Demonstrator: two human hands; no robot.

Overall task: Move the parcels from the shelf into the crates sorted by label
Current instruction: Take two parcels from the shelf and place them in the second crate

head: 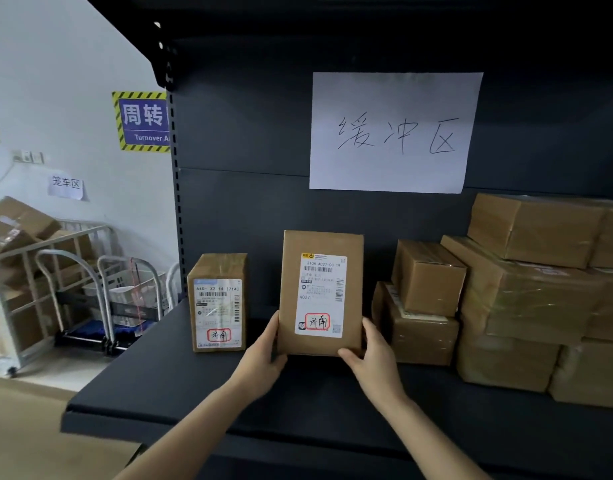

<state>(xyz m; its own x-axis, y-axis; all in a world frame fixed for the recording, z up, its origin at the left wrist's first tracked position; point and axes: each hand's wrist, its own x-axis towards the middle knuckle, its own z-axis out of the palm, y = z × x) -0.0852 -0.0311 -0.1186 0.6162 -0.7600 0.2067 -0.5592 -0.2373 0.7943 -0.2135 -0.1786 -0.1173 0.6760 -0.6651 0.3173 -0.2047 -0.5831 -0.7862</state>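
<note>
Head view: dark shelf, parcels standing toward its far side.
Held parcel: upright, mid-shelf, label facing near, red-ringed mark low.
Left hand: fingers curled round the lower left edge.
Right hand: grips the lower right corner.
Handling: probably stiff cardboard and light; hold both side edges.
Neighbours: smaller parcel left, box stack right.

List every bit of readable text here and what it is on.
"缓冲区": white sheet on the shelf back panel.
"周转", "Turnover A" (cut off): blue wall sign.
"笼车区": small wall note.
"210A A027-00 19", "A027", "济南" in a red ring: held parcel.
"640- X2 14 [714]", "济南" in a red ring: left parcel.
Fine print on both parcels: too small to read.
</note>
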